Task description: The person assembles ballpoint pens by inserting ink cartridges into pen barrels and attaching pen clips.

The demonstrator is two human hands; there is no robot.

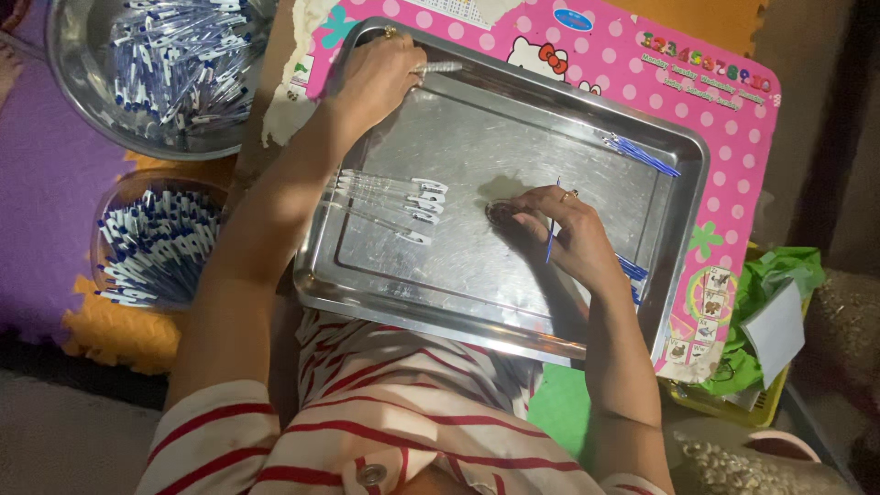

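On the lap, tray: a rectangular steel tray (pixel 495 302) rests over a pink dotted board (pixel 733 137) in front of the person, whose striped red and white top fills the bottom of the view.
Left hand: the left hand (pixel 380 78) lies at the tray's far left corner, fingers curled narrowly around a clear pen barrel (pixel 440 67) that sticks out to the right along the rim.
Right hand: the right hand (pixel 559 229) rests on the tray floor right of centre, fingers bent and pinching a thin blue refill (pixel 553 225) that stands nearly upright between them; a ring shows on one finger.
Between the hands: a short row of clear pen barrels with white caps (pixel 394 197) lies side by side on the tray floor, just beside the left forearm and near the right fingertips.
Loose refills: a small bundle of blue refills (pixel 642 154) lies at the tray's far right corner, and more blue refills (pixel 632 270) poke out from under the right wrist.
Left of the tray: a round steel bowl (pixel 73 101) and, nearer, a clear bowl (pixel 115 197) are each heaped with blue and white pens, well apart from both hands.
In the way: the left forearm crosses the tray's left edge and hides part of it.
Right side: a crumpled green bag (pixel 770 275) with a white paper sits in a yellow basket beside the board.
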